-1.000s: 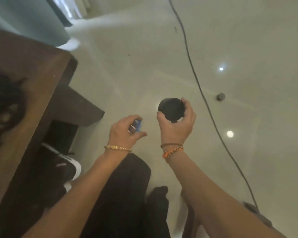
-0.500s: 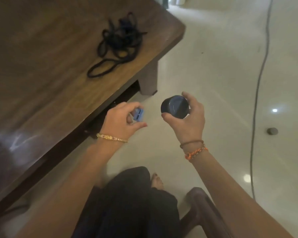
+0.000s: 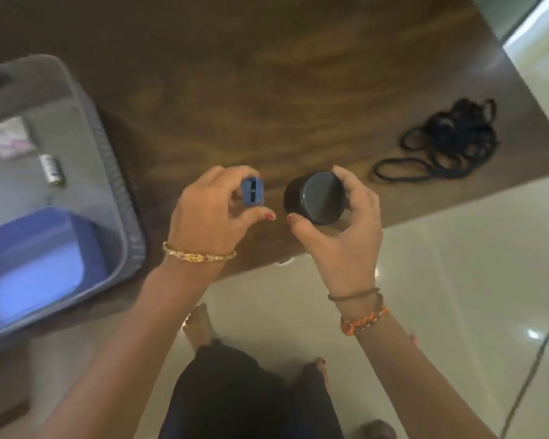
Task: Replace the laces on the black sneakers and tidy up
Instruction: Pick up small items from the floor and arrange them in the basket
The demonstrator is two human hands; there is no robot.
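Gripping one blue sharpener left, one black jar right, fingers curled.

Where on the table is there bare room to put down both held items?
Bare wood lies between the grey tray and the black laces, beyond both hands. It is crowded inside the tray and at the laces near the right edge.
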